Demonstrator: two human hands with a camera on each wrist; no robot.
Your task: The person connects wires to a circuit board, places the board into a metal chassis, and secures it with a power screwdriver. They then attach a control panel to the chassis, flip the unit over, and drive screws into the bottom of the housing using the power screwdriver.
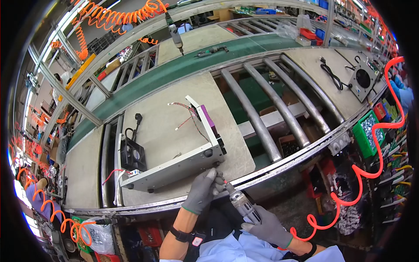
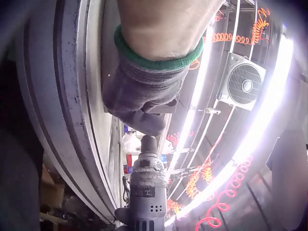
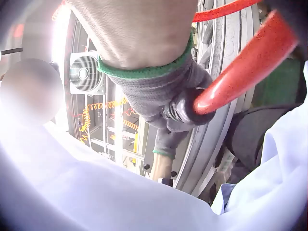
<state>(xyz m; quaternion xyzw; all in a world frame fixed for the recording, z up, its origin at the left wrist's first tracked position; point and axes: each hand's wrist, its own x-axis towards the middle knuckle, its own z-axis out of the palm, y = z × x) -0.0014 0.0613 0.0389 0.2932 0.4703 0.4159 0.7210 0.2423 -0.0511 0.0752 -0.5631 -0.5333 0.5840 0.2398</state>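
My right hand [image 1: 270,229], in a grey glove, grips an air screwdriver [image 1: 242,204] by its body; a red coiled hose meets its rear end in the right wrist view. My gloved left hand [image 1: 201,191] has bent fingers right at the driver's nose [image 2: 149,144], by the near corner of a metal chassis [image 1: 174,168]. I cannot tell whether a small part is between those fingers. The chassis lies on a flat board [image 1: 174,118], with a black fan [image 1: 132,155] at its left end and a purple part [image 1: 208,120] with loose wires at its right.
Steel rollers [image 1: 253,113] run to the right of the board. A second fan panel [image 1: 362,78] lies beyond them. Green bins [image 1: 368,133] of small parts stand at the right. Another driver [image 1: 174,35] hangs over the green belt [image 1: 192,61]. The red hose [image 1: 336,201] loops at the right.
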